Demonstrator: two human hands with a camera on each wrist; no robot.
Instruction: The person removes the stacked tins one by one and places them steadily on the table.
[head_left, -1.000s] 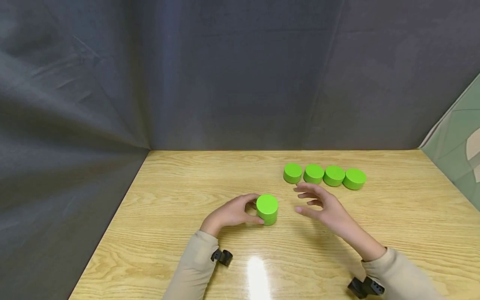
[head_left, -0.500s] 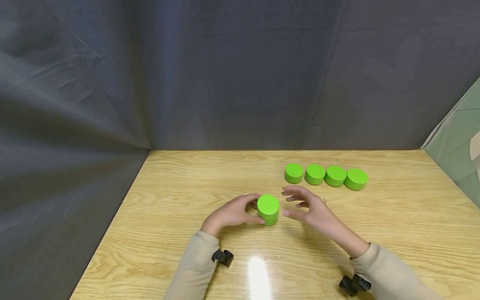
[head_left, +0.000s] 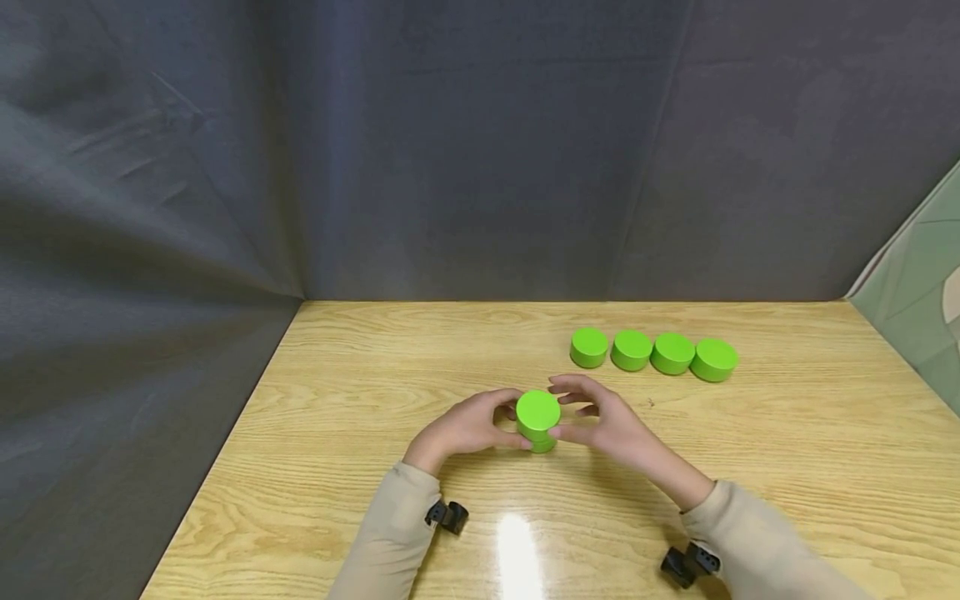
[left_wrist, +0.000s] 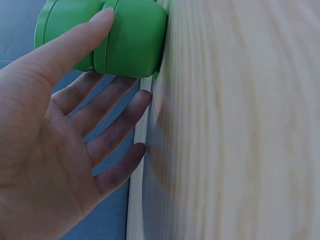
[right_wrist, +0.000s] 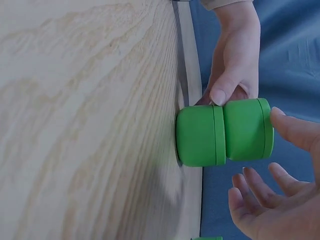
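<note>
Two squat green round lidded containers stand stacked on the table, the upper container [head_left: 537, 410] directly on the lower container [right_wrist: 196, 136]. My left hand [head_left: 467, 427] holds the stack from the left. Its thumb lies at the lower container's lid, near the seam, and its forefinger reaches round behind; the other fingers spread loosely, as the left wrist view shows. From the right comes my right hand [head_left: 609, 423], fingers apart and relaxed. In the right wrist view its thumb tip is right at the upper container's lid edge, while the other fingers stay off to the side.
Several more green round containers [head_left: 632, 350] stand in a row at the back right of the wooden table [head_left: 360, 358]. Dark cloth [head_left: 465, 150] hangs behind the table and along its left side. A pale green patterned cloth [head_left: 918, 267] hangs at the far right.
My right hand has moved left from near the row of containers to the upper container of the stack. My left hand keeps its hold, and the stack stays in place.
</note>
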